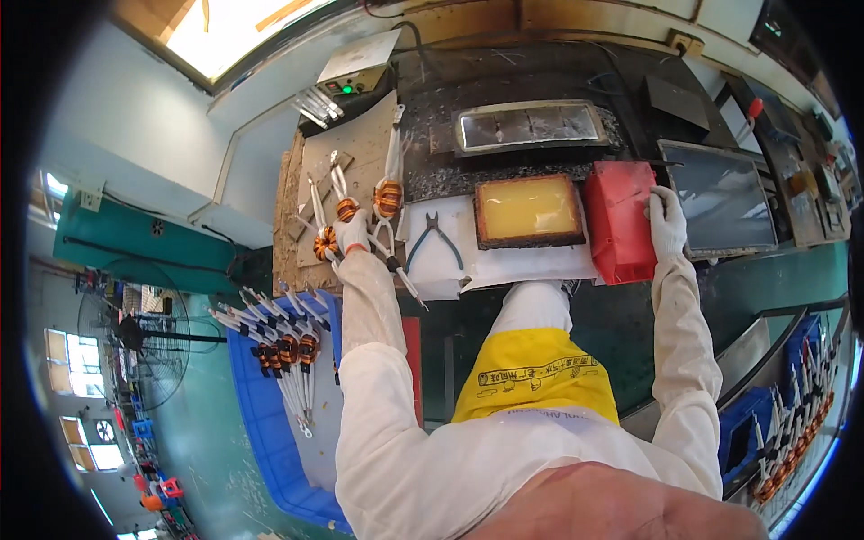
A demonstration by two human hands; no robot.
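right hand (667,220) gripping red bin (619,225); left hand (355,232) by coils (346,209), grip unclear to us.
pushing leftward could jolt the yellow-filled tray (531,240).

Near the left edge of the bench (504,70), my white-gloved left fingers (359,222) hide part of an orange-and-black wound ring coil (346,208); I cannot tell whether they close on it. My cream cloth sleeve (373,306) covers some of the blue plastic crate (261,441). The bright window (238,38) is cut off above.
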